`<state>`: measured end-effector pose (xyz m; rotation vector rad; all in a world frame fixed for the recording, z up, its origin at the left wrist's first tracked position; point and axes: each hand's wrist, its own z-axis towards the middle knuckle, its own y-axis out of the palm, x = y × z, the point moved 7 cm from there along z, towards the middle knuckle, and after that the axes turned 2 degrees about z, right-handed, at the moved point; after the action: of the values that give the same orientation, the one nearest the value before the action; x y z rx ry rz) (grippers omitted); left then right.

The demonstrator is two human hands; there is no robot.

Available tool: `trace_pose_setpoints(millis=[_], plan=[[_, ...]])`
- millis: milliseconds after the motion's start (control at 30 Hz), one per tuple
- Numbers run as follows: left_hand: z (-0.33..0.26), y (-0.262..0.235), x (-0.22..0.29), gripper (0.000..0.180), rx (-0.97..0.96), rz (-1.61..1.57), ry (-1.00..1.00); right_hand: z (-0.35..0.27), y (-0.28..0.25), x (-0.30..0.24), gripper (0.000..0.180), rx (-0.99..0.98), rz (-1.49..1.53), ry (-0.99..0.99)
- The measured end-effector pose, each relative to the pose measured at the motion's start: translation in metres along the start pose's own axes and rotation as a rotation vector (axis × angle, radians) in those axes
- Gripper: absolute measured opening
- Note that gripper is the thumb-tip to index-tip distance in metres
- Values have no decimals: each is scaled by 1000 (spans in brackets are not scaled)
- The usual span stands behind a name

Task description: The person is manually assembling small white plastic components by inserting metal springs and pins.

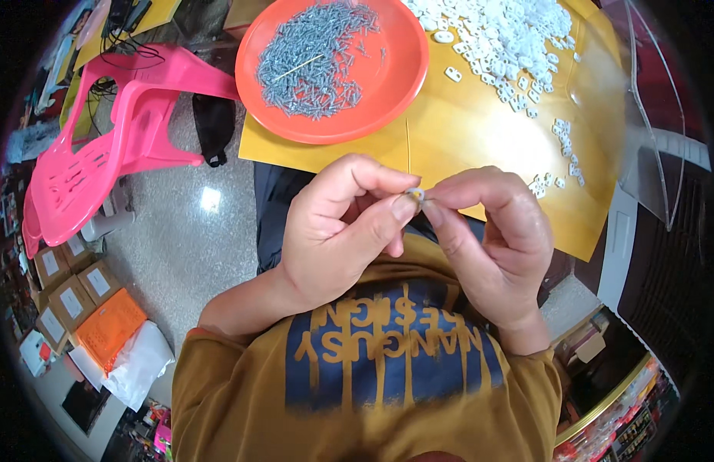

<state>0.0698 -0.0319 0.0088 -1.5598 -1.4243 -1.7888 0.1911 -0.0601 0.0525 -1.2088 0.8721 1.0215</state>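
Yellow table (461, 123), red plate (399, 73) of screws (307, 69), pink chair (76, 204)

Light was bright, apparently from above. Just beyond the right hand (499, 231), a broad white glare washed out the yellow tabletop (480, 135); farther off, the white pieces (515, 35) blended into one another. Left of the left hand (326, 231), a small reflection shone on the polished floor (180, 246). Detail between the hands was too small to resolve. Far out around both, lines bowed and corners fell to black.
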Motion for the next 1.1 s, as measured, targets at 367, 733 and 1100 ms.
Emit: trace_pose_setpoints(millis=[367, 733, 1100], plan=[[6, -4, -13, 13, 35, -28, -65, 6, 1, 17, 14, 4, 54, 81], [18, -26, -10, 14, 196, -189, -97, 76, -39, 39, 12, 206, -608, -177], [16, -40, -11, 12, 222, -188, -112, 133, -25, 88, 6, -3, -1037, -307]])
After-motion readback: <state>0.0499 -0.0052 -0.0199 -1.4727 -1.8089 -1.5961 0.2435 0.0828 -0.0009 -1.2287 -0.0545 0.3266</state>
